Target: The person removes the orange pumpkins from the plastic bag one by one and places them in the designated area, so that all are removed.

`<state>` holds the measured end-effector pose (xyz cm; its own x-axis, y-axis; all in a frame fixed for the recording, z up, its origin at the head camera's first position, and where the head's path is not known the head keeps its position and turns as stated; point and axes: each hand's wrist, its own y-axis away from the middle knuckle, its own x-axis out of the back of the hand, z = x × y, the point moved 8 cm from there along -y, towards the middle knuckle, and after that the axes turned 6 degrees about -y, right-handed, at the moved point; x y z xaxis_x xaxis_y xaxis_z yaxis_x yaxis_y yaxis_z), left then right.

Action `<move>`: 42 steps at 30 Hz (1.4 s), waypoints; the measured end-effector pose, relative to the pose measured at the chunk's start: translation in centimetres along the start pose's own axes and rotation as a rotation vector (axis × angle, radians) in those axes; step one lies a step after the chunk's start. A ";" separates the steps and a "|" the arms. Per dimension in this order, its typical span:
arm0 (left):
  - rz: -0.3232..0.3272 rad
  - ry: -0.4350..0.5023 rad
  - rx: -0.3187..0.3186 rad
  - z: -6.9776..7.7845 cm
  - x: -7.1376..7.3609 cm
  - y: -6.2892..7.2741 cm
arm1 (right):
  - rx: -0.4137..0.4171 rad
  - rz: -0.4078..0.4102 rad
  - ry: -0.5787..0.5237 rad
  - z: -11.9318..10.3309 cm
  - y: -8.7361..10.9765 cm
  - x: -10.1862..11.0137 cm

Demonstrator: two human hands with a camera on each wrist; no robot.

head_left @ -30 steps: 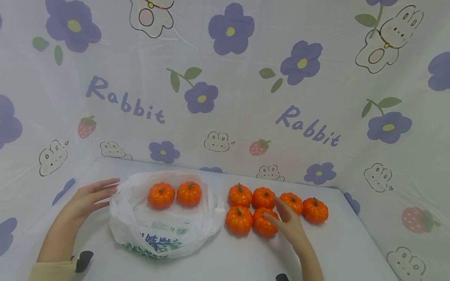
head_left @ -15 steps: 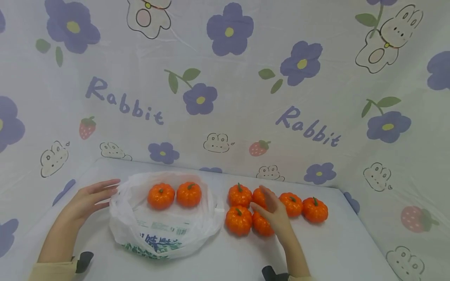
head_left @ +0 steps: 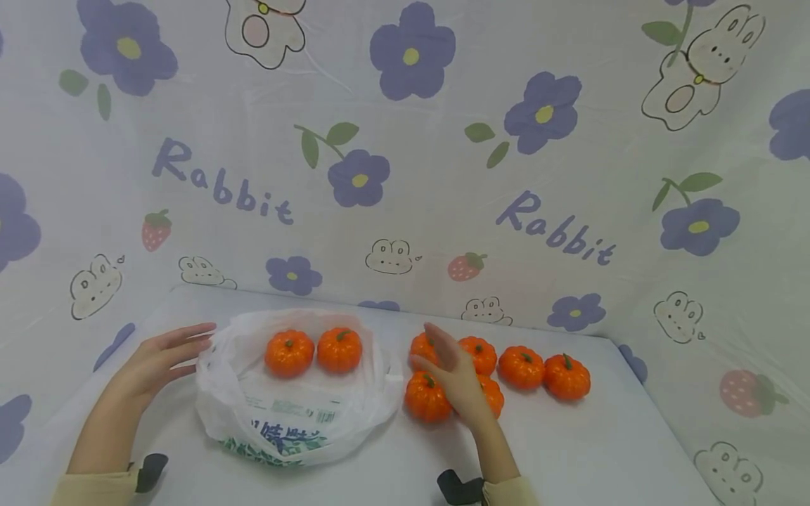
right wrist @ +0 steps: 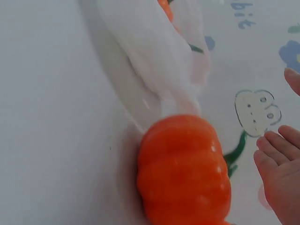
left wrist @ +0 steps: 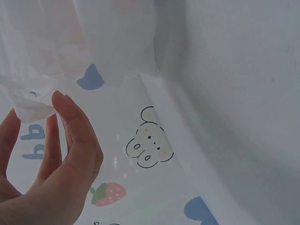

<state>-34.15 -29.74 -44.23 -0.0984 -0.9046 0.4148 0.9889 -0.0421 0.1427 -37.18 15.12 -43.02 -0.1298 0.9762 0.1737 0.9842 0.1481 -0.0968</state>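
Note:
In the head view, my left hand (head_left: 155, 362) is at the left side of a white plastic bag (head_left: 228, 414) with green and blue print. Its fingertips touch the bag's crumpled edge (left wrist: 33, 110) in the left wrist view, thumb and fingers spread apart. Two small orange pumpkins (head_left: 290, 353) sit in the bag's mouth. Over the group of pumpkins on the right, my right hand (head_left: 462, 383) hovers with fingers extended and holds nothing. It partly covers the back-left pumpkin (head_left: 422, 346) and overlaps the front-left pumpkin (head_left: 425, 400). The right wrist view shows a pumpkin (right wrist: 185, 173) beside that hand.
Further right on the white table (head_left: 607, 450) stand two more pumpkins, a middle one (head_left: 522, 367) and an outermost one (head_left: 567, 377). A printed rabbit-and-flower cloth (head_left: 430, 176) hangs behind the table and along both sides.
My right hand has moved left across the pumpkins, from the second column to the leftmost one. The left hand stays at the bag, and the pumpkins have not moved.

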 end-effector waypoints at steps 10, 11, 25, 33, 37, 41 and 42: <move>0.004 -0.009 -0.012 -0.2 -0.1 0.0 | 0.037 -0.065 -0.022 -0.1 -0.8 -3.7; 0.005 -0.008 -0.012 -0.2 -0.1 0.0 | 0.043 -0.075 -0.023 -0.2 -0.8 -4.1; -0.003 -0.011 -0.019 -0.7 -0.3 0.3 | 0.086 -0.133 -0.002 -1.2 -0.5 -7.4; -0.002 -0.006 -0.017 -0.8 -0.2 0.5 | 0.046 -0.159 -0.027 -1.2 -0.4 -9.3; 0.003 -0.013 -0.016 -0.7 -0.2 0.5 | 0.063 -0.173 0.002 -0.3 -0.8 -10.3; 0.002 -0.020 -0.014 -0.7 -0.3 0.5 | 0.072 -0.192 -0.011 0.0 -1.0 -11.1; 0.002 -0.022 -0.015 -0.7 -0.3 0.5 | 0.072 -0.191 -0.013 0.1 -1.0 -11.2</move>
<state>-33.61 -29.80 -44.88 -0.0989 -0.8952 0.4346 0.9906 -0.0468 0.1289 -36.77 4.09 -44.94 -0.3154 0.9312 0.1828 0.9304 0.3413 -0.1336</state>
